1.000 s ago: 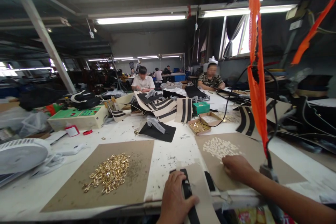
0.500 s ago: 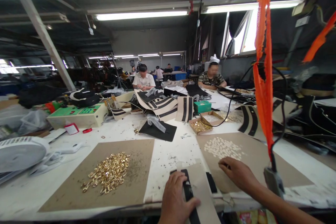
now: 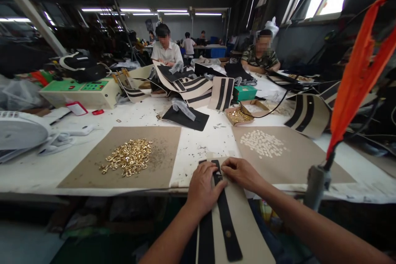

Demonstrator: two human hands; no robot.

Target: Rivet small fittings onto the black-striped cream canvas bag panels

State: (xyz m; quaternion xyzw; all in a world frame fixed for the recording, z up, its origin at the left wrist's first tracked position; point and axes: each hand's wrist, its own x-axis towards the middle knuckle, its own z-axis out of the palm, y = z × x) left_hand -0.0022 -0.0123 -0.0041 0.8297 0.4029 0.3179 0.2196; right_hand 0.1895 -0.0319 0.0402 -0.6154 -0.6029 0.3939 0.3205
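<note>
At the far left of the white tabletop (image 3: 198, 144) lay a white round device (image 3: 18, 130), with a green-topped control box (image 3: 82, 90) behind it. Next came a brown cardboard sheet (image 3: 161, 161) carrying a heap of gold metal rings (image 3: 128, 157).

At the near edge, in the centre, the left hand (image 3: 202, 187) lay palm down on a beige panel with black straps (image 3: 229, 222), its fingers loosely spread and pressing the panel beside the central black strap; it gripped nothing. The panel hung from the tabletop edge toward the person. The right hand (image 3: 241, 172) rested just beside the left, touching the top end of the same strap, its fingertips drawn together. It appeared to pinch something small there, though the view was too poor to confirm this.

Right of the hands, a second cardboard sheet (image 3: 309, 169) bore a scatter of small pale pieces (image 3: 262, 143). Behind it stood an open box of gold fittings (image 3: 236, 116). At the far right, an orange strap (image 3: 359, 70) hung over a grey tool handle (image 3: 314, 185). Two seated workers (image 3: 165, 49) were at the tabletop's far end.
</note>
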